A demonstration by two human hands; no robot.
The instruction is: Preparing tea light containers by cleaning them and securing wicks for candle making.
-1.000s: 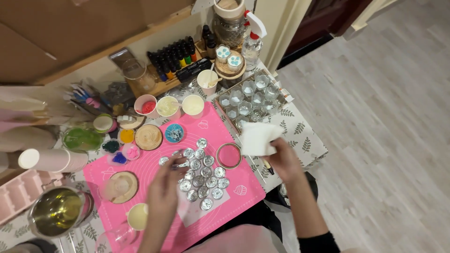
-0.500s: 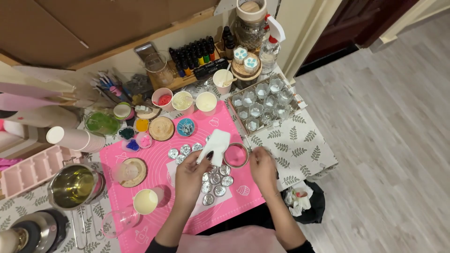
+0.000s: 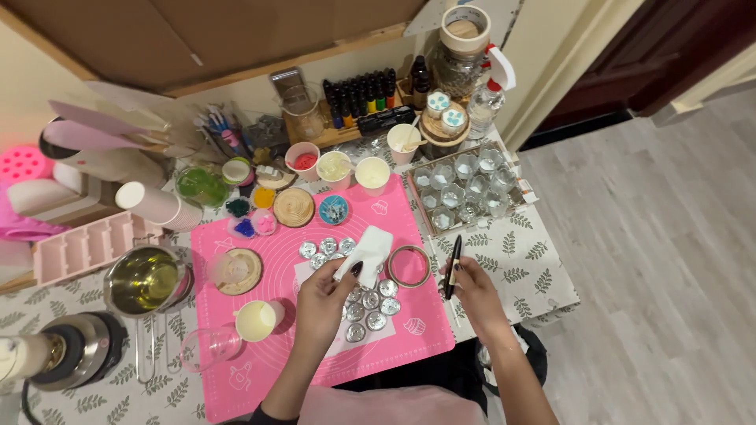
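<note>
Left hand [image 3: 327, 295] holds one white cloth [image 3: 368, 250]; right hand [image 3: 468, 287] one black pen [image 3: 453, 266]

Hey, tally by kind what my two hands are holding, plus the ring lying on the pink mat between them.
white folded tissue, in left hand: 1
black pen, in right hand: 1
pink-rimmed ring: 1
Total: 3
</note>
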